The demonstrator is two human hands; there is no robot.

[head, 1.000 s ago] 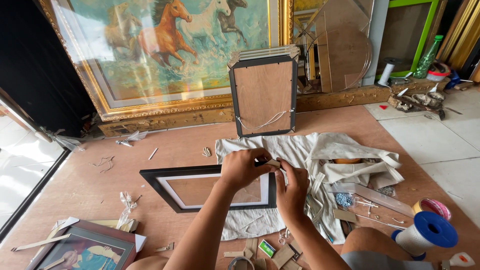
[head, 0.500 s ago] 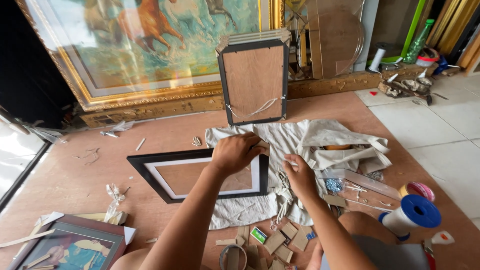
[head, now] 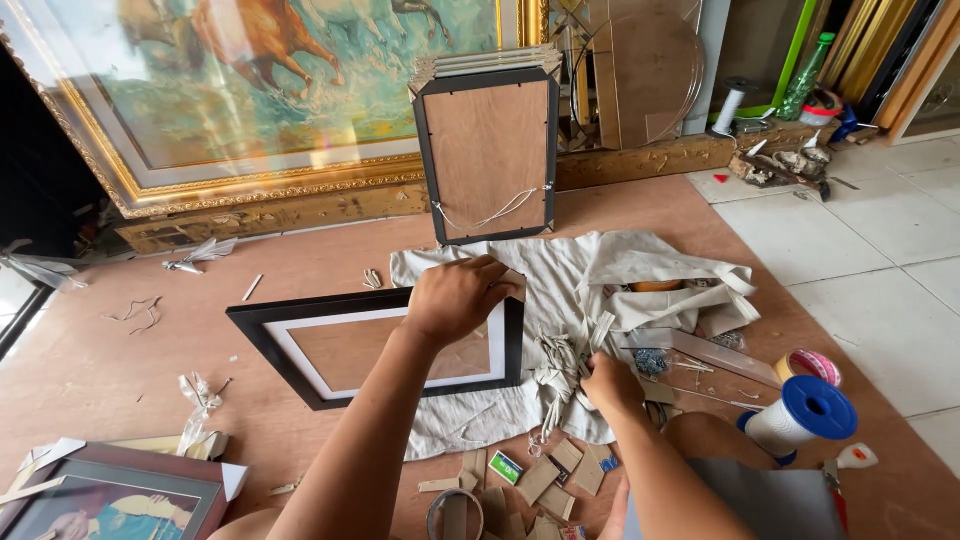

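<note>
Cut off at the near edge, a roll of tape (head: 447, 515) and scattered cardboard scraps (head: 545, 478) lie on the brown floor (head: 120, 370), partly hidden by the person's forearms. The right hand (head: 608, 385) curls down into a pile of pale cord pieces (head: 560, 375) on the white cloth (head: 575, 275); its fingertips are buried there, so what they pinch cannot be made out. The left hand (head: 457, 297), fingers bent and pressed together, grips the far right corner of the black picture frame (head: 300, 345), which lies face down, half on the cloth, with bare floor to its left. To the right stands a blue-capped spool (head: 803, 418). Farther off, an upright frame (head: 492, 155) shows its wooden back and hanging cord, leaning before a gilt-framed horse painting (head: 250, 90).
</note>
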